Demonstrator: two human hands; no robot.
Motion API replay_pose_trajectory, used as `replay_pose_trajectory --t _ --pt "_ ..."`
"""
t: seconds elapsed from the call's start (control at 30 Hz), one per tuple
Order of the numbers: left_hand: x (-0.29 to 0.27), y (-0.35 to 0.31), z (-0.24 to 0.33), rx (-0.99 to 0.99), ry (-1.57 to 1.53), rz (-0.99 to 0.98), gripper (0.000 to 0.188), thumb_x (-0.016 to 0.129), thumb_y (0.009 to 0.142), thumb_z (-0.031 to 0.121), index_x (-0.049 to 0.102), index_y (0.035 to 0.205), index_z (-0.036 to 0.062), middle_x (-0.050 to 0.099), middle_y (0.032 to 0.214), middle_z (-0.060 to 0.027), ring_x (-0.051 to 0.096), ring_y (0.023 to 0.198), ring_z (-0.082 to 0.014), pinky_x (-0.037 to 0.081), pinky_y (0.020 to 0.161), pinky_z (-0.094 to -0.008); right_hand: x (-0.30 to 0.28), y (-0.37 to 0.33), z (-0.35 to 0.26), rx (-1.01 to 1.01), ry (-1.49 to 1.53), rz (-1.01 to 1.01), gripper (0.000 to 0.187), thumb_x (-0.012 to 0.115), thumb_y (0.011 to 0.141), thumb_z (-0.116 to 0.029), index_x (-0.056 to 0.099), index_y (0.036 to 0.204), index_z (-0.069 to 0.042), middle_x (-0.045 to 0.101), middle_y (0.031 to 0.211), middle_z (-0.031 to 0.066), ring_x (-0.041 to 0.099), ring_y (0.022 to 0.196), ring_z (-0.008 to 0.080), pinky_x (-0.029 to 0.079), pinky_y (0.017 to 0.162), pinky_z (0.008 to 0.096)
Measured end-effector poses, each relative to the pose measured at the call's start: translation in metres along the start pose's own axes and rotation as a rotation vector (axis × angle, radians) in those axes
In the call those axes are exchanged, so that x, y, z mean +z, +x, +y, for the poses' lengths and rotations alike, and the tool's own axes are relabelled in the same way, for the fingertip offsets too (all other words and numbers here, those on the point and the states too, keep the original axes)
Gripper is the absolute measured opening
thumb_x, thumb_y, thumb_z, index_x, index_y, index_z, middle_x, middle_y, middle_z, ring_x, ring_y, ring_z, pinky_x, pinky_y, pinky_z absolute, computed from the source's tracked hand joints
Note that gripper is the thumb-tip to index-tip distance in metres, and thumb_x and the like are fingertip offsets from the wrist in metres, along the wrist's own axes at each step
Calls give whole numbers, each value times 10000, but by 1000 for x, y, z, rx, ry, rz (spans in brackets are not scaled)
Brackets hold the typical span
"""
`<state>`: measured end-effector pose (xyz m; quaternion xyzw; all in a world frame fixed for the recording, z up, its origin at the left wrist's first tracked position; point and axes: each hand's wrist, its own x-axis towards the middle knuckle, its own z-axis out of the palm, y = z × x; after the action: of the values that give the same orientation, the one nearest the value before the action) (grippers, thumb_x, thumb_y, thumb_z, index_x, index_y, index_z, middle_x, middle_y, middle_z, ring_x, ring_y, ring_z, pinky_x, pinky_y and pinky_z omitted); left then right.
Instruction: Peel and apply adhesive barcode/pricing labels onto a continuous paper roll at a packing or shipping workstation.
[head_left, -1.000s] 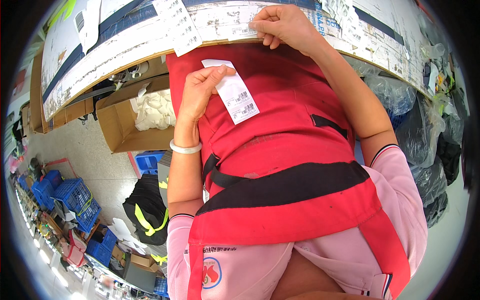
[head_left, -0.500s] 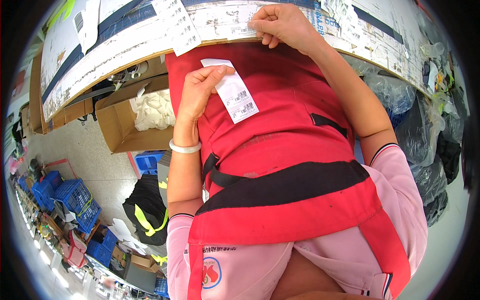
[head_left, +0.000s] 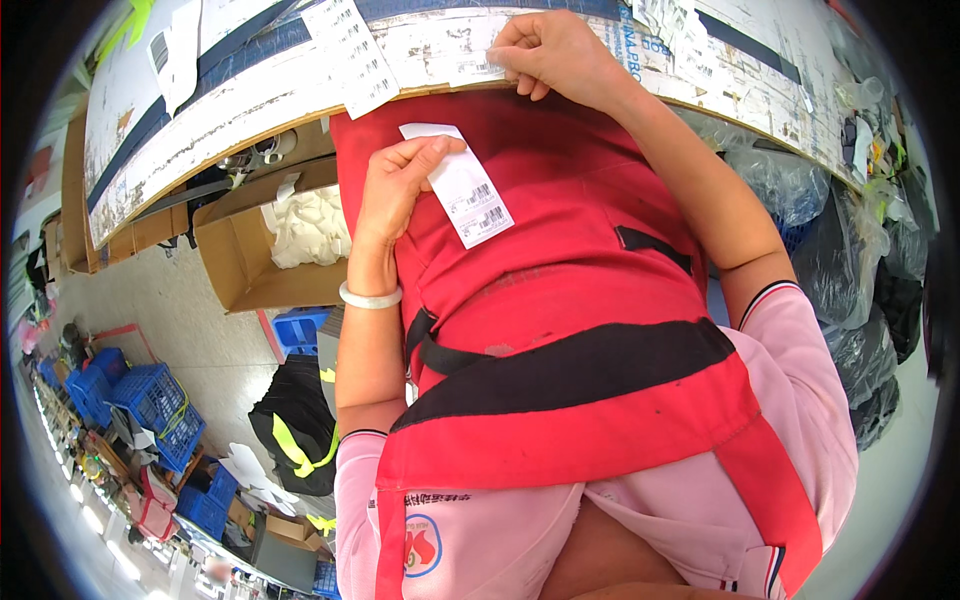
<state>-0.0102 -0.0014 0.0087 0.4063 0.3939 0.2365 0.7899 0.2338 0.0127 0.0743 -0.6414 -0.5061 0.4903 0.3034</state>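
Observation:
My left hand (head_left: 402,178) is closed in a pinch on the upper part of a white barcode label strip (head_left: 474,208), which hangs over my red apron (head_left: 590,240). Above it and to the right, my right hand (head_left: 560,55) has its thumb and forefinger together at the right end of a small white label (head_left: 474,58) by the table's near edge. That label's far end lies against the tabletop. Just left of it, a longer strip of barcode labels (head_left: 352,60) hangs partly over the edge.
The worn white table (head_left: 230,120) spans the top, with more labels (head_left: 680,40) on its right and a white slip (head_left: 178,60) on its left. Below stands a cardboard box (head_left: 230,262) of crumpled white paper. Clear plastic bags (head_left: 840,260) crowd the right side; blue crates (head_left: 160,405) stand lower left.
My right hand has shifted slightly left along the table edge, and more of the small label shows beside its fingers. My left hand and its strip have barely moved.

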Motion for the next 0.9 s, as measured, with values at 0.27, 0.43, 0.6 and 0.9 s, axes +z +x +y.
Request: replay_pose_trajectory --t 0.27,0.43,0.6,0.9 --pt "3 3 -2 20 -28 10 257 561 943 196 687 983 -24 672 843 -39 585 677 -59 446 600 -181 -25 -28 8 -90 105 81 220 623 895 -252 641 902 -32 590 687 -7 544 574 55 450 517 181" --pt "2 -8 2 18 -64 13 251 570 931 145 640 1071 -51 666 903 -76 616 705 -99 503 609 -208 -102 -67 35 -46 18 360 201 660 871 -244 650 884 -44 587 684 -19 528 577 44 419 515 191" --pt "8 -9 9 27 147 -68 272 652 850 42 636 1116 -7 663 839 -76 586 577 -99 474 511 -208 -164 -89 99 56 -269 595 211 713 832 -258 644 826 -58 601 695 -17 514 572 47 401 519 195" --pt "18 -11 6 38 118 -5 196 635 867 49 671 1054 2 654 747 -47 559 507 -90 437 485 -190 -63 -79 52 -116 -269 393 234 643 874 -259 647 996 -59 591 754 -13 531 672 78 458 620 234"
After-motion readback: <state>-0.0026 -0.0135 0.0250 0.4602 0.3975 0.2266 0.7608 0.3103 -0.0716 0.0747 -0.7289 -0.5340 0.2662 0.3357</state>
